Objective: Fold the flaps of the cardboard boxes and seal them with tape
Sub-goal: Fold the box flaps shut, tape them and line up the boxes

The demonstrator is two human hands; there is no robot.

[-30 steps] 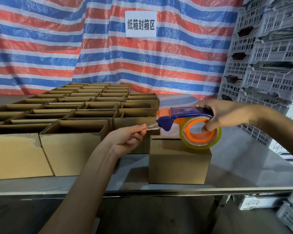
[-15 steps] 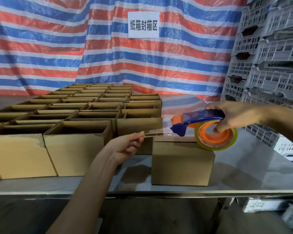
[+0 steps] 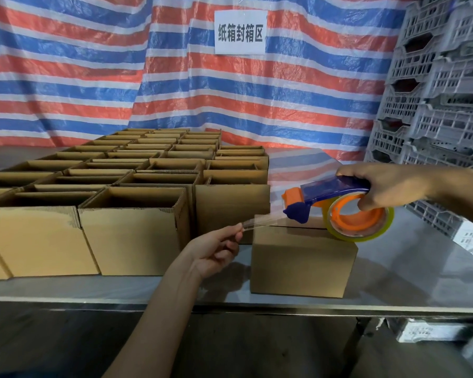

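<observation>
Tape point(image 3: 260, 223) is not yet stuck to the folded box point(image 3: 301, 263) at lower right of centre on the counter point(image 3: 399, 271): left grip point(image 3: 213, 249) pinches the tape's free end, right grip point(image 3: 388, 186) clasps the dispenser point(image 3: 336, 190). Open boxes point(image 3: 131, 236) at left await folding and sealing.

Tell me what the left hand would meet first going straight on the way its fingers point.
Probably the tape dispenser, at its blue nose: the left hand points along the tape strand it pinches. It may clip the closed box first; depth is unclear.
</observation>
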